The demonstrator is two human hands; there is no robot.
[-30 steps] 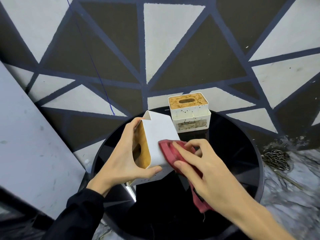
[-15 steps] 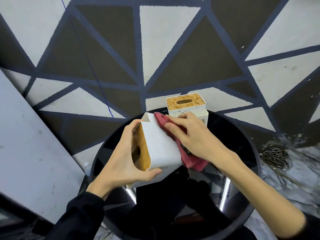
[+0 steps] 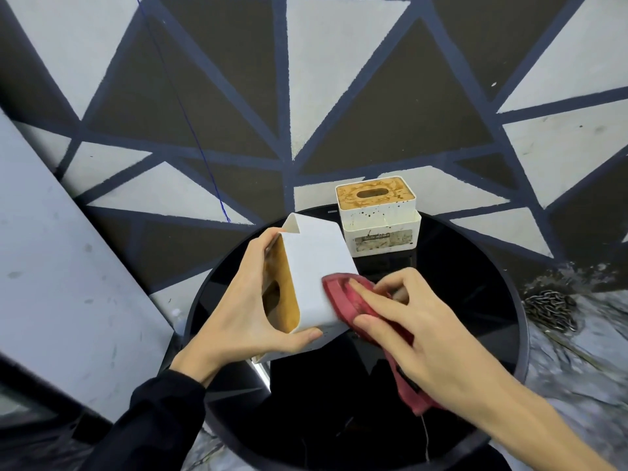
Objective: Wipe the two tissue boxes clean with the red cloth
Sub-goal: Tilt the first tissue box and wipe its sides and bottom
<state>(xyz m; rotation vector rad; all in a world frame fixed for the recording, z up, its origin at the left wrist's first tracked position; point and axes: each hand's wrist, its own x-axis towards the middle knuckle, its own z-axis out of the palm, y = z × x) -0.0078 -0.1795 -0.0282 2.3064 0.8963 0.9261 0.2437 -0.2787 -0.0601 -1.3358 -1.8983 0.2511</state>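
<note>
My left hand [image 3: 246, 311] grips a white tissue box [image 3: 319, 266] tipped on its side above the black round table [image 3: 475, 300], its wooden lid with the oval slot facing left. My right hand [image 3: 418, 331] presses the red cloth [image 3: 346, 294] with flat fingers against the box's lower right edge; the rest of the cloth hangs down under my palm. A second white tissue box [image 3: 379, 219] stands upright at the table's far edge, its wooden top and white sides speckled with brown stains.
A rug with dark, white and blue triangles [image 3: 339, 96] covers the floor beyond the table. A grey slanted panel [image 3: 51, 266] lies at the left. A coiled metal chain [image 3: 550, 307] rests on the marbled floor to the right.
My right hand with the cloth has slid from the box's upper far end down to its lower right edge. My left hand keeps the box held the same way.
</note>
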